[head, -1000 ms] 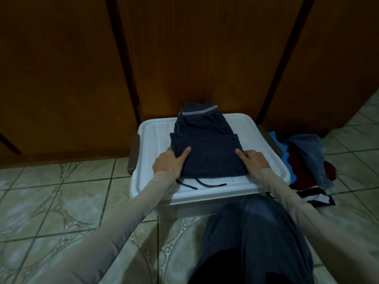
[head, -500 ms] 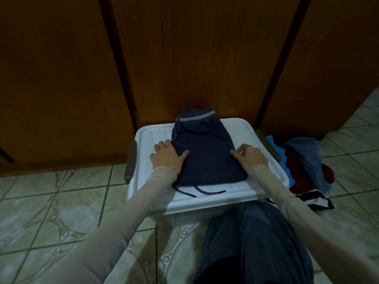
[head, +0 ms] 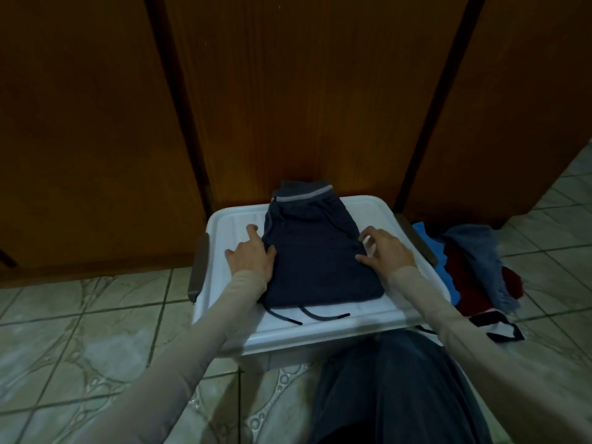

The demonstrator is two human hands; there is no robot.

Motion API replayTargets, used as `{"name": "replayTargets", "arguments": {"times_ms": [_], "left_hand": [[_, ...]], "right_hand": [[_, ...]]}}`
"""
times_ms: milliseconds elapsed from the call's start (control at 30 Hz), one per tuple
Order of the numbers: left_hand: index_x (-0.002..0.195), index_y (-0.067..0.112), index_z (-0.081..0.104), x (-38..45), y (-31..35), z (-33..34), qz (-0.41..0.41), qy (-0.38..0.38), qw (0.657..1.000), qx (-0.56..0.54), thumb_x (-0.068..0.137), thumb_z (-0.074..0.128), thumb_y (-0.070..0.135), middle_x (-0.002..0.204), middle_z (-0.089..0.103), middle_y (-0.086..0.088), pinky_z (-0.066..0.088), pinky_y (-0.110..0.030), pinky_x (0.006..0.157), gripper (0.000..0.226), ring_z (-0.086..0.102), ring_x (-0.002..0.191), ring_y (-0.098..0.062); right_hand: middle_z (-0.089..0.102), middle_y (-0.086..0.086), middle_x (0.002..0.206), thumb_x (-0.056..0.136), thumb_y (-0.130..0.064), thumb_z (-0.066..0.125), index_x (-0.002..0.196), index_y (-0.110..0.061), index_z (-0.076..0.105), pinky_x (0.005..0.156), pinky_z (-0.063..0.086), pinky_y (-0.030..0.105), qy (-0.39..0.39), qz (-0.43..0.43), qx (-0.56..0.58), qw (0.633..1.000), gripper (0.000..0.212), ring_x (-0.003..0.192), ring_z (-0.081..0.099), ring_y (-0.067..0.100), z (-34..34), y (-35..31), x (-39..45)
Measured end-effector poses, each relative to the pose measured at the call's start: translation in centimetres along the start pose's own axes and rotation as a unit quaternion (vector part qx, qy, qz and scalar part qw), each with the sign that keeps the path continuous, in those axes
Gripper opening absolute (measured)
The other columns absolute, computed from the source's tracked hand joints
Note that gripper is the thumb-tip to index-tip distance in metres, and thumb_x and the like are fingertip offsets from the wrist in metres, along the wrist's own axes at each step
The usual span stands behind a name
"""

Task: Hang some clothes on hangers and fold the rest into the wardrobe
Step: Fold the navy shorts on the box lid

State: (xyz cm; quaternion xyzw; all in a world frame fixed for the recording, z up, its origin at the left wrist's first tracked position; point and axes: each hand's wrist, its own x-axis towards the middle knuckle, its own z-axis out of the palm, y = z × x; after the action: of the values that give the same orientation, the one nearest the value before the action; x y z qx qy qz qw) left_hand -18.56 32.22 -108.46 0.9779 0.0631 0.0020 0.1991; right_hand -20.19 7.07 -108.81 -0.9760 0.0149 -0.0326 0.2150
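A pair of folded dark blue shorts (head: 315, 251) with a grey waistband lies on the white lid of a plastic storage box (head: 378, 310). Two drawstring ends trail off its near edge. My left hand (head: 253, 254) lies flat on the lid at the shorts' left edge, fingers straight, thumb touching the cloth. My right hand (head: 386, 248) rests at the right edge with spread fingers touching the fabric. Neither hand grips anything.
Closed brown wardrobe doors (head: 288, 91) stand right behind the box. A heap of clothes (head: 467, 270) in blue, dark red and grey, plus a striped piece, lies on the tiled floor (head: 80, 331) to the right. My knee in dark trousers (head: 400, 386) is in front of the box.
Both hands have slid along the shorts' sides away from me, from the near corners to the middle of each edge. The shorts stay in place on the lid.
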Motion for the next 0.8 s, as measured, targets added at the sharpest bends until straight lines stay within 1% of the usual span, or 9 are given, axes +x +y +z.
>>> {"name": "replayTargets", "arguments": {"times_ms": [133, 233, 300, 400, 567, 633, 700, 733, 800], "left_hand": [[0.137, 0.019, 0.038, 1.5, -2.6, 0.0, 0.162, 0.048, 0.986, 0.003, 0.099, 0.04, 0.034, 0.128, 0.045, -0.011, 0.038, -0.042, 0.094, 0.041, 0.044, 0.119, -0.03], [0.136, 0.016, 0.045, 1.5, -4.3, 0.0, 0.308, 0.046, 0.95, -0.016, 0.092, 0.051, 0.01, 0.137, 0.045, -0.01, 0.041, -0.039, 0.1, 0.045, 0.048, 0.12, -0.031], [0.143, 0.018, 0.036, 1.5, -5.1, 0.0, 0.36, 0.033, 0.93, 0.062, 0.088, 0.057, 0.009, 0.152, 0.03, -0.006, 0.025, -0.044, 0.112, 0.06, 0.032, 0.138, -0.026], [0.15, 0.025, 0.001, 1.2, -5.7, 0.2, 0.335, -0.096, 0.931, 0.112, 0.095, 0.046, 0.012, 0.157, -0.001, 0.009, -0.002, -0.038, 0.116, 0.073, 0.003, 0.146, -0.01], [0.147, 0.033, -0.01, 1.4, -5.9, 0.0, 0.293, -0.202, 0.932, 0.072, 0.097, 0.046, 0.027, 0.157, 0.0, 0.01, -0.01, -0.04, 0.115, 0.075, 0.006, 0.145, -0.008], [0.148, 0.035, -0.005, 1.4, -6.0, 0.3, 0.285, -0.208, 0.934, 0.058, 0.095, 0.05, 0.031, 0.157, 0.008, 0.01, -0.012, -0.039, 0.114, 0.077, 0.006, 0.145, -0.008], [0.147, 0.037, 0.009, 1.2, -6.0, 1.0, 0.264, -0.183, 0.947, -0.004, 0.093, 0.053, 0.032, 0.155, 0.021, 0.006, -0.004, -0.04, 0.116, 0.07, 0.016, 0.144, -0.012], [0.145, 0.034, 0.023, 1.0, -6.0, 1.3, 0.243, -0.159, 0.955, -0.054, 0.091, 0.055, 0.036, 0.151, 0.032, 0.002, 0.008, -0.04, 0.117, 0.063, 0.027, 0.141, -0.016], [0.129, 0.021, 0.052, 0.7, -5.4, 1.2, 0.172, -0.125, 0.965, -0.155, 0.086, 0.054, 0.046, 0.13, 0.055, -0.006, 0.036, -0.037, 0.103, 0.05, 0.05, 0.12, -0.025]], "right_hand": [[0.045, 0.001, 0.135, 0.09, -0.012, 0.058, 0.115, -0.017, 0.058, 0.093, 0.041, 0.032, -0.026, -0.142, -0.027, 0.989, 0.025, 0.119, 0.048, 0.021, -0.5, 1.0, 0.7], [0.032, -0.004, 0.15, 0.087, 0.006, 0.046, 0.131, -0.02, 0.049, 0.1, 0.034, 0.027, -0.087, -0.167, -0.105, 0.976, 0.052, 0.131, 0.039, 0.019, -1.3, 1.2, 0.8], [0.027, -0.003, 0.153, 0.086, 0.002, 0.047, 0.142, -0.026, 0.036, 0.104, 0.032, 0.028, -0.124, -0.154, -0.148, 0.969, 0.063, 0.134, 0.036, 0.021, -1.6, 1.3, 0.8], [0.033, 0.005, 0.148, 0.095, -0.011, 0.044, 0.144, -0.033, 0.029, 0.104, 0.029, 0.026, -0.156, -0.11, -0.125, 0.974, 0.056, 0.131, 0.039, 0.025, -1.8, 0.7, 0.9], [0.047, 0.005, 0.139, 0.09, -0.018, 0.06, 0.14, -0.037, 0.036, 0.098, 0.036, 0.028, -0.198, -0.092, -0.166, 0.962, 0.059, 0.124, 0.046, 0.024, -2.6, 0.2, 2.0], [0.05, 0.003, 0.136, 0.087, -0.012, 0.064, 0.134, -0.034, 0.046, 0.098, 0.036, 0.017, -0.191, -0.078, -0.082, 0.975, 0.055, 0.123, 0.047, 0.018, -2.4, 0.9, 1.8], [0.049, 0.002, 0.131, 0.087, 0.002, 0.059, 0.129, -0.022, 0.054, 0.085, 0.034, -0.003, -0.181, -0.047, 0.044, 0.981, 0.049, 0.116, 0.045, 0.01, -2.1, 1.3, 1.0], [0.049, 0.003, 0.126, 0.088, 0.008, 0.054, 0.127, -0.016, 0.056, 0.078, 0.035, -0.004, -0.182, -0.024, 0.094, 0.979, 0.046, 0.111, 0.045, 0.01, -1.9, 1.3, 0.6], [0.056, 0.011, 0.117, 0.09, 0.007, 0.05, 0.12, -0.008, 0.059, 0.075, 0.039, 0.01, -0.148, 0.019, 0.136, 0.979, 0.034, 0.103, 0.05, 0.018, -1.4, 1.3, 0.5]]}}
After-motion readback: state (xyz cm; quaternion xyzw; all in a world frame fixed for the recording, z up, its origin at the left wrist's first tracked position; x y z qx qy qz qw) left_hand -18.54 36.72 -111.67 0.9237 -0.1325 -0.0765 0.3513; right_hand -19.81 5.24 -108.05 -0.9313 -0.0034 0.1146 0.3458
